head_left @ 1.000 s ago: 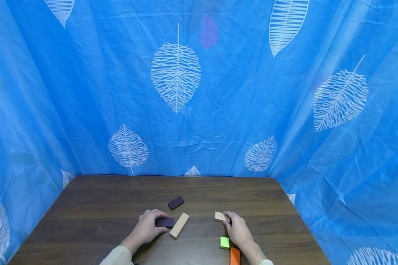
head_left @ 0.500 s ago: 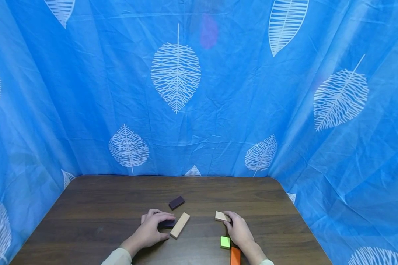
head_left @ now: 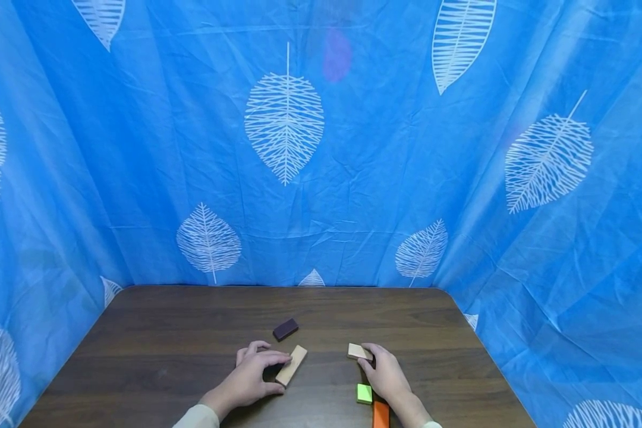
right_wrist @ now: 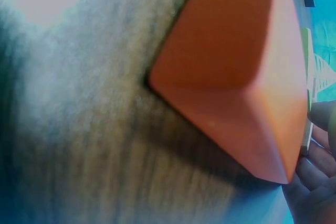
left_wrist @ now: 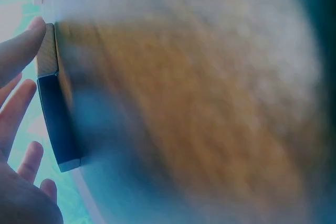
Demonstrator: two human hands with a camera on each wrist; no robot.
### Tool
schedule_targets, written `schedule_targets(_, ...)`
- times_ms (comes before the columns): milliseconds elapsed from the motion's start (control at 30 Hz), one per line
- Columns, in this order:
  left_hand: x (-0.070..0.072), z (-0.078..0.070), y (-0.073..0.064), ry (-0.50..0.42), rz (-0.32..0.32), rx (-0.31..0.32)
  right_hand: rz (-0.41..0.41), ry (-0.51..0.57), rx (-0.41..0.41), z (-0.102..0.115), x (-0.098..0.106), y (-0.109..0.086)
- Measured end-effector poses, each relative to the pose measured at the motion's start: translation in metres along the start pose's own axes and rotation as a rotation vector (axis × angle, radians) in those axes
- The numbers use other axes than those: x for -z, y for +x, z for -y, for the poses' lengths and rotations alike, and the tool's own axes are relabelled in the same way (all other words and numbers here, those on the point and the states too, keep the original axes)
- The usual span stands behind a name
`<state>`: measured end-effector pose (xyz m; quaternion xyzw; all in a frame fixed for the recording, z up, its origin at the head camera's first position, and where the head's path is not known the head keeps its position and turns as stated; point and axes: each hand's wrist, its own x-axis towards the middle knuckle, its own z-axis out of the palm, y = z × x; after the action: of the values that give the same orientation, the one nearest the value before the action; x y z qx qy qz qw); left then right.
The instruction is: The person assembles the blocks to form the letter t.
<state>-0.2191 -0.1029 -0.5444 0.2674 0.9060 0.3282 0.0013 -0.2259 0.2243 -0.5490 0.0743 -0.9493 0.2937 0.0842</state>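
My left hand (head_left: 254, 377) arches over the table, with the index fingertip and thumb right at a long light wooden block (head_left: 294, 364). Spread fingers show in the left wrist view beside that block and a dark block (left_wrist: 58, 121), which the hand mostly hides in the head view. On the right, my right hand (head_left: 386, 371) pinches another light wooden block (head_left: 355, 351) between thumb and fingers, covering its right end.
Beyond the left hand lies a second dark block (head_left: 286, 329). A green block (head_left: 364, 393) and an orange block (head_left: 381, 414) lie near the right wrist. A blue leaf-patterned curtain (head_left: 353, 178) surrounds the brown table (head_left: 192, 315).
My left hand has let go of the dark block and shifted right, its fingers opening toward the long light block. The right hand has stayed on its block.
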Motion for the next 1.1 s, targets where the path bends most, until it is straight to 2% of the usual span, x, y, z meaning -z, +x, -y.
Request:
schedule_targets(200,-0.001,-0.003,0.001,0.022,0.035,0.026,-0.015,0.008,0.009,-0.001,-0.001,-0.001)
schedule_targets(467,-0.002,-0.007,-0.001,0.075,0.034,-0.023,-0.033,0.111,-0.064,-0.003,0.0,0.002)
schedule_targets(600,-0.003,-0.01,-0.003,0.105,0.045,-0.033,-0.028,0.129,-0.083,-0.005,-0.001,0.002)
schedule_targets(800,-0.007,-0.015,-0.007,0.128,0.028,-0.051,-0.013,0.146,-0.113,-0.004,0.0,0.002)
schedule_targets(933,-0.007,-0.017,-0.01,0.096,0.045,-0.047,-0.016,0.167,-0.131,-0.003,0.001,0.001)
schedule_targets(1100,-0.009,-0.017,-0.01,-0.009,0.053,-0.043,-0.032,0.185,-0.129,-0.004,0.001,0.0)
